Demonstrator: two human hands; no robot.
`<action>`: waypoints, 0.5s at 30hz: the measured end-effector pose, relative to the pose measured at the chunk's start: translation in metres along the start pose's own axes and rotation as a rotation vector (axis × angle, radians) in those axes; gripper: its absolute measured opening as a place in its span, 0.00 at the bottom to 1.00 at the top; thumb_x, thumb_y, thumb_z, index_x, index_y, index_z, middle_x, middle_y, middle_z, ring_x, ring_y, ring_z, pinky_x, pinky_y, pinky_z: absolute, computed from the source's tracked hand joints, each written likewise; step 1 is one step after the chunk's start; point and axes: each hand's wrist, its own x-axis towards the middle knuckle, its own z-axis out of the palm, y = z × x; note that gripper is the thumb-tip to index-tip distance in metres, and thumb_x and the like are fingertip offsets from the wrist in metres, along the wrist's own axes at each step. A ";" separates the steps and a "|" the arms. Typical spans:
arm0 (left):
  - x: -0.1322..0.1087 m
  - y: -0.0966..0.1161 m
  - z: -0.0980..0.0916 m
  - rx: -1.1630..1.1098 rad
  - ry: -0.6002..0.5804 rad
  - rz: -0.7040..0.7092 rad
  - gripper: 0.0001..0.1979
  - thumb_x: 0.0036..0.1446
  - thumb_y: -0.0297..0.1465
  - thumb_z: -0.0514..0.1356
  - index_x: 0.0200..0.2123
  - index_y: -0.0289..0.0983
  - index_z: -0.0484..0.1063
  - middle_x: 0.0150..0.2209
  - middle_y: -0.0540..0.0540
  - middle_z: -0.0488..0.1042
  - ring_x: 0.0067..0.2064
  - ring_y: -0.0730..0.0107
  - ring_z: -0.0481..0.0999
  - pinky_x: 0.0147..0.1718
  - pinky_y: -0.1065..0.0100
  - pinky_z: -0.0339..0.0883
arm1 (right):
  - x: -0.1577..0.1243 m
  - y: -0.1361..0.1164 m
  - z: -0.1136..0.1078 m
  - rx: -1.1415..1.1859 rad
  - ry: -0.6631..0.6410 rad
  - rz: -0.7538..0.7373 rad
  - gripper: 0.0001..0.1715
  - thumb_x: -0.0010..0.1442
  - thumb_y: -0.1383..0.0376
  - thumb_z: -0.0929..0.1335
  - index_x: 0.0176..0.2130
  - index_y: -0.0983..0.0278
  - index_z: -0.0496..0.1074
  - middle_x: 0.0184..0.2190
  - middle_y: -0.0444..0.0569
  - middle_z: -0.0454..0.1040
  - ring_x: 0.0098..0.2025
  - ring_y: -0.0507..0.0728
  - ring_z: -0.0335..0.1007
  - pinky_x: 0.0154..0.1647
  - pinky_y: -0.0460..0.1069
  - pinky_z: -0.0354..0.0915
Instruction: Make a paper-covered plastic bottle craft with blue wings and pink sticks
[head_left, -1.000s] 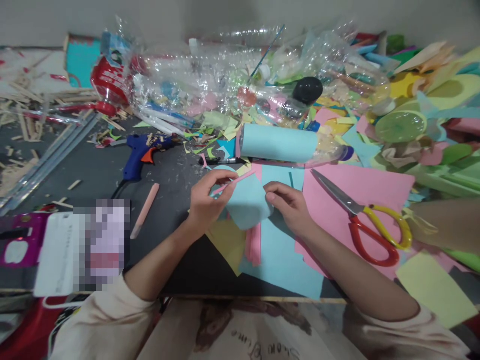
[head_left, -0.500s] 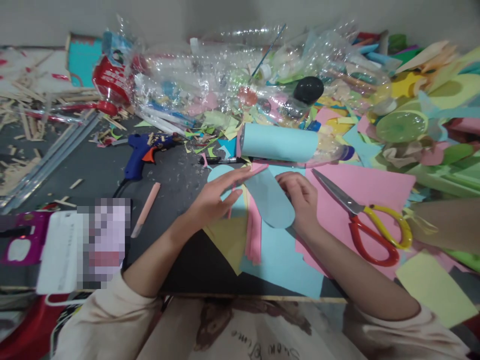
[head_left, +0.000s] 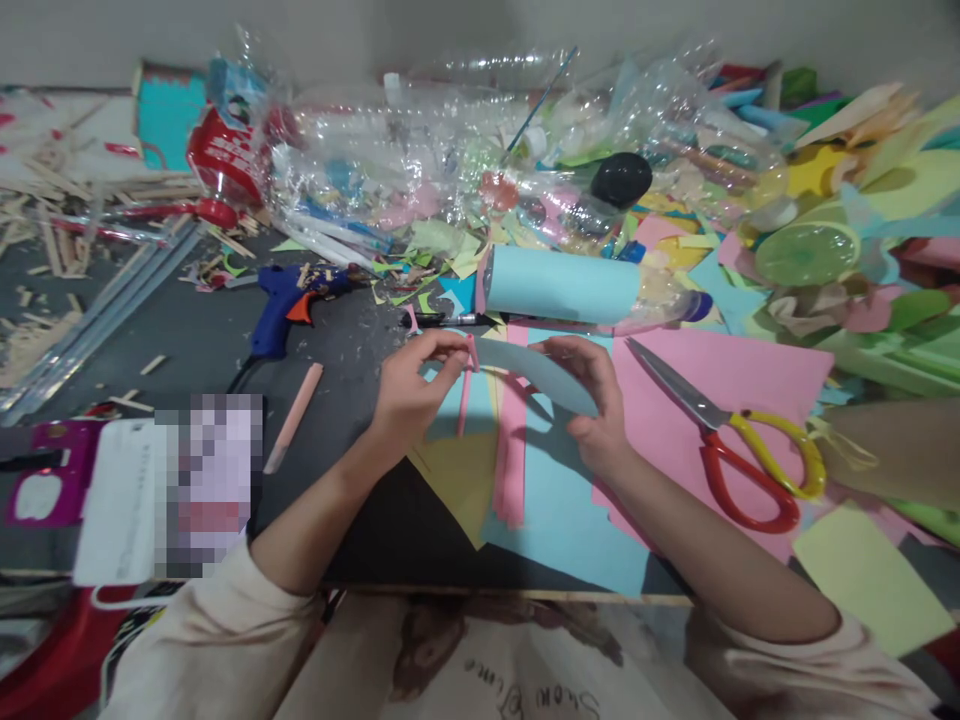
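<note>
Between my two hands a rounded light blue paper piece (head_left: 536, 372) is held above the stacked sheets, tilted and slightly curved. My left hand (head_left: 424, 385) pinches its left end together with a small pink strip (head_left: 472, 352). My right hand (head_left: 592, 395) grips the right end between thumb and fingers. Below them lie a blue sheet (head_left: 577, 520), a yellow sheet (head_left: 457, 480) and folded pink strips (head_left: 511, 460). Scissors (head_left: 720, 420) with red and yellow handles rest on pink paper (head_left: 750, 370) to the right.
A blue glue gun (head_left: 277, 310) and a pale pink stick (head_left: 296, 415) lie at left. Behind the hands is a bottle wrapped in blue paper (head_left: 562, 283). Clear plastic bottles (head_left: 337, 150) and paper scraps line the back; a phone (head_left: 217, 480) lies at the front left.
The blue piece has been lifted and tilted, so it shows narrower. My left fingers have closed on its left end with the pink strip, and my right hand has closed round the other end.
</note>
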 end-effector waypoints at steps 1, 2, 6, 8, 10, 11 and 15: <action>-0.001 0.001 0.001 -0.006 -0.011 -0.004 0.05 0.56 0.31 0.58 0.31 0.38 0.74 0.32 0.49 0.79 0.35 0.71 0.77 0.37 0.71 0.70 | 0.000 -0.002 0.001 -0.065 0.012 0.022 0.35 0.48 0.41 0.73 0.50 0.51 0.67 0.47 0.49 0.73 0.45 0.61 0.73 0.37 0.56 0.73; -0.002 0.002 0.001 -0.004 -0.023 -0.003 0.05 0.56 0.31 0.58 0.30 0.38 0.73 0.31 0.50 0.79 0.34 0.72 0.77 0.36 0.71 0.70 | 0.000 -0.003 0.002 -0.128 0.035 0.049 0.30 0.49 0.45 0.73 0.48 0.52 0.69 0.44 0.48 0.74 0.42 0.60 0.73 0.37 0.56 0.72; -0.001 0.004 -0.004 -0.012 -0.022 -0.054 0.06 0.56 0.32 0.59 0.28 0.38 0.72 0.22 0.53 0.74 0.24 0.76 0.73 0.27 0.74 0.67 | 0.001 -0.006 0.001 -0.252 0.203 0.134 0.07 0.58 0.57 0.69 0.35 0.58 0.72 0.21 0.40 0.69 0.23 0.53 0.66 0.26 0.51 0.66; 0.002 0.004 -0.010 -0.059 0.027 -0.109 0.07 0.57 0.34 0.60 0.29 0.38 0.72 0.19 0.54 0.71 0.20 0.77 0.71 0.22 0.75 0.66 | 0.002 -0.008 -0.001 -0.275 0.306 0.109 0.06 0.58 0.60 0.69 0.31 0.59 0.71 0.17 0.38 0.64 0.20 0.51 0.60 0.23 0.49 0.62; 0.008 0.004 -0.018 -0.089 0.084 -0.120 0.08 0.56 0.34 0.61 0.27 0.38 0.72 0.18 0.53 0.72 0.19 0.77 0.71 0.21 0.75 0.66 | 0.003 -0.011 -0.003 -0.319 0.360 0.056 0.04 0.56 0.63 0.68 0.30 0.60 0.72 0.17 0.38 0.63 0.20 0.51 0.59 0.23 0.48 0.61; 0.010 0.004 -0.021 -0.090 0.113 -0.107 0.08 0.55 0.33 0.62 0.26 0.37 0.71 0.18 0.53 0.72 0.18 0.77 0.71 0.21 0.75 0.66 | 0.004 -0.013 -0.005 -0.348 0.360 0.031 0.04 0.56 0.65 0.68 0.29 0.60 0.73 0.18 0.39 0.65 0.21 0.51 0.59 0.23 0.48 0.61; 0.020 0.000 -0.029 -0.055 0.198 -0.061 0.10 0.56 0.33 0.61 0.24 0.37 0.73 0.17 0.54 0.72 0.17 0.78 0.70 0.20 0.75 0.66 | 0.015 -0.022 -0.015 -0.492 0.278 -0.011 0.08 0.53 0.67 0.65 0.29 0.61 0.76 0.24 0.42 0.74 0.24 0.53 0.67 0.25 0.49 0.63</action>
